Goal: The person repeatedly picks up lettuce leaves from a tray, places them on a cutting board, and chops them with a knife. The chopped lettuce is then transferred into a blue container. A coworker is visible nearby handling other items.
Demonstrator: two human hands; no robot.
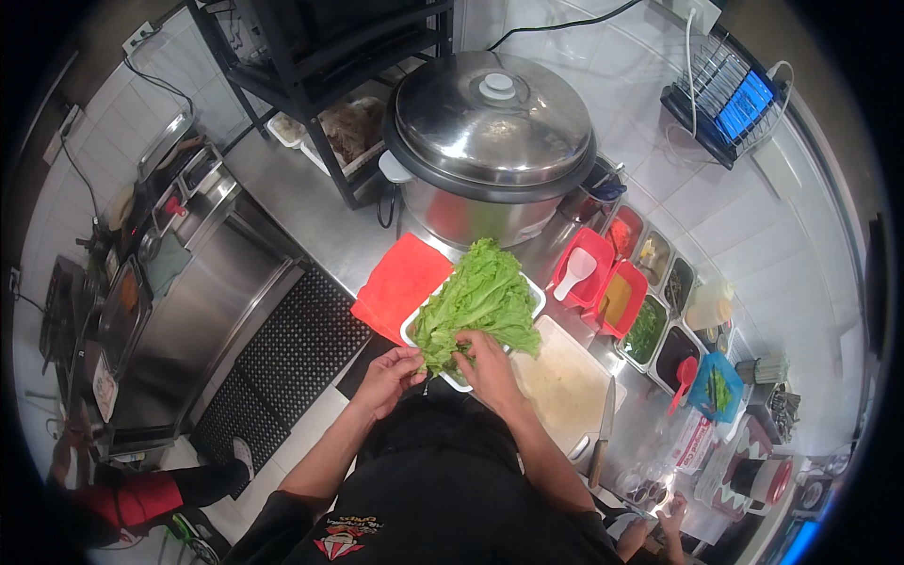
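A heap of green leaf lettuce (487, 296) fills a white plastic tray (539, 295) right in front of me and spills over its rim. My left hand (390, 376) pinches the edge of a leaf between thumb and fingertips at the tray's near left corner. Over the near side of the lettuce, my right hand (487, 364) curls its fingers into the leaves and grips them. Beneath the tray's left side lies a folded red cloth (406, 282). A pale cutting board (558, 385) is to the right of the tray.
A large lidded steel cooker (494, 134) stands behind the tray. Red containers (586, 265) and steel ingredient pans (644, 328) line the right side. A knife (604, 431) rests on the board's right edge. Co-workers' hands (671, 515) show at lower right, and another person (141, 494) at lower left.
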